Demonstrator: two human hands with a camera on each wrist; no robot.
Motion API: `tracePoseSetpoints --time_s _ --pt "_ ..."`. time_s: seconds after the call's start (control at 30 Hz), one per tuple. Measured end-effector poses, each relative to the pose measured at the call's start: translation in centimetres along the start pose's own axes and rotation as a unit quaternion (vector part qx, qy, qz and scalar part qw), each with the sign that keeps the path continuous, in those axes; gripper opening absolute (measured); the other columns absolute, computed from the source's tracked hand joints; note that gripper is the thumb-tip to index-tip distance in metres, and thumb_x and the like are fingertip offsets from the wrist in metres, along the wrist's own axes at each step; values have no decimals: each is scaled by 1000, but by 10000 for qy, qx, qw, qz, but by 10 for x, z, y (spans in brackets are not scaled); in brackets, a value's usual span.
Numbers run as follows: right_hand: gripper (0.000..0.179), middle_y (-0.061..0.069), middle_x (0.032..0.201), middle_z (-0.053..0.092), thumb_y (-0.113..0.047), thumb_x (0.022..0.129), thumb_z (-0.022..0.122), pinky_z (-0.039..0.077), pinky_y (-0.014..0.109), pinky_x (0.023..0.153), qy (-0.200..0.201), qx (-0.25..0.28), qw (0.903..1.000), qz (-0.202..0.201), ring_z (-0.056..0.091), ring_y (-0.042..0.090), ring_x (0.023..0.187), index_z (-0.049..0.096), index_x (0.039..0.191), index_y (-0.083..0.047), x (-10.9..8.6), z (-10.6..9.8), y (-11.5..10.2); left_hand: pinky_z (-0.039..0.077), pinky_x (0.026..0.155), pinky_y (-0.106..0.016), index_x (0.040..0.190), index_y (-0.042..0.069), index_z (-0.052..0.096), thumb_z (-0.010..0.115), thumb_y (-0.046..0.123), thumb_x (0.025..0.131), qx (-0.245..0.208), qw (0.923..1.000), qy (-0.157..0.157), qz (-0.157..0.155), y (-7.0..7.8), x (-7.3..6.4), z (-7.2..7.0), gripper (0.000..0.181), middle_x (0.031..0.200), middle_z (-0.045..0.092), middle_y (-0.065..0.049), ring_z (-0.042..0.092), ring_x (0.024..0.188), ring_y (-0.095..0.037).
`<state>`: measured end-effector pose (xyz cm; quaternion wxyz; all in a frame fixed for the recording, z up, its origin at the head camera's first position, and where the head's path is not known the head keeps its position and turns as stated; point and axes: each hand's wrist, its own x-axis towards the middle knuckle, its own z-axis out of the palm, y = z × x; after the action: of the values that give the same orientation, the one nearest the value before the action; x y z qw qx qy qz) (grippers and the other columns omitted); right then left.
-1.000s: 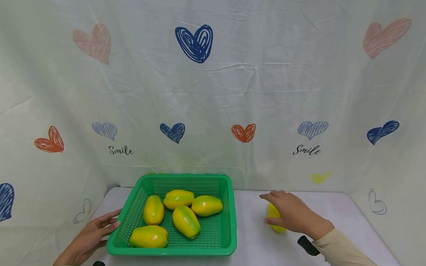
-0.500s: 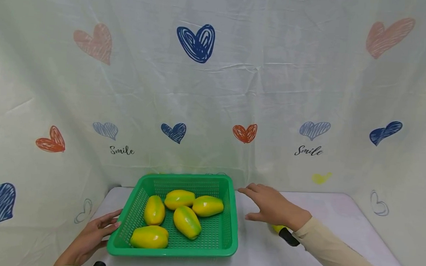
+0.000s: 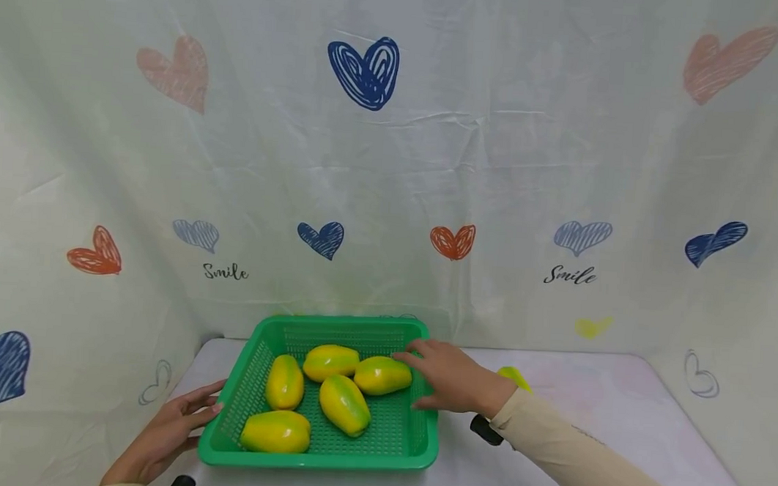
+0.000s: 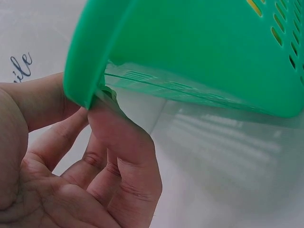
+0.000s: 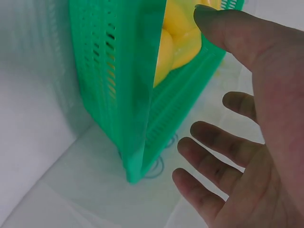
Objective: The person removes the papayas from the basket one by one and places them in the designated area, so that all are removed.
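Observation:
A green plastic basket (image 3: 318, 461) stands on the table, holding several yellow papaya-like fruits (image 3: 344, 406) with green streaks. At its left side, my left hand (image 3: 161, 436) pinches the rim (image 4: 88, 61) between thumb and fingers, as the left wrist view shows. My right hand (image 3: 454, 382) hovers at the basket's right rim, its fingertips reaching over the inside. The fingers (image 5: 209, 164) are spread and hold nothing. In the right wrist view the thumb overlaps the yellow fruits (image 5: 183, 47), apparently without gripping any. Another yellow fruit (image 3: 514, 376) lies on the table, mostly hidden behind my right forearm.
The white table (image 3: 617, 416) extends to the right of the basket. A pale curtain (image 3: 393, 170) printed with hearts and "Smile" hangs close behind the table and along both sides.
My right hand has moved left from above the lone fruit to the basket's right rim, carrying nothing. That fruit stays on the table. The left hand keeps its place at the basket.

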<state>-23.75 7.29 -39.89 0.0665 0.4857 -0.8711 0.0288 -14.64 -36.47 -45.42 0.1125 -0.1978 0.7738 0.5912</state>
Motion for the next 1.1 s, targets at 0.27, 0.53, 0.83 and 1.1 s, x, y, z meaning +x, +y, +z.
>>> tracePoseSetpoints --time_s 0.27,0.53,0.83,1.1 --pt "77 6 127 46 -46 75 74 44 33 90 -343 -45 9988 -347 49 19 108 40 139 -19 26 7 -15 51 77 -41 144 3 28 63 32 88 19 10000 -37 25 0 -1 -2 73 130 38 -24 56 89 -23" --pt "80 3 132 42 -48 74 73 40 33 96 -808 -277 9957 -365 46 19 114 36 141 -23 44 12 -28 51 77 -42 144 3 28 62 33 88 7 10000 -31 -41 1 -1 0 72 127 40 -22 56 89 -22" --pt "87 0 138 39 -47 71 76 37 33 99 -1173 -384 9918 -343 42 17 119 33 142 -25 61 21 -37 51 76 -42 144 4 30 64 35 86 -74 10000 -9 -22 0 -2 1 74 129 38 -23 54 92 -23" --pt "93 -1 142 34 -49 68 77 36 31 99 -1484 -425 9877 -243 40 16 121 28 144 -28 77 24 -47 51 76 -42 144 6 31 66 36 84 -70 9999 64 -56 -1 0 1 76 130 37 -24 53 93 -24"
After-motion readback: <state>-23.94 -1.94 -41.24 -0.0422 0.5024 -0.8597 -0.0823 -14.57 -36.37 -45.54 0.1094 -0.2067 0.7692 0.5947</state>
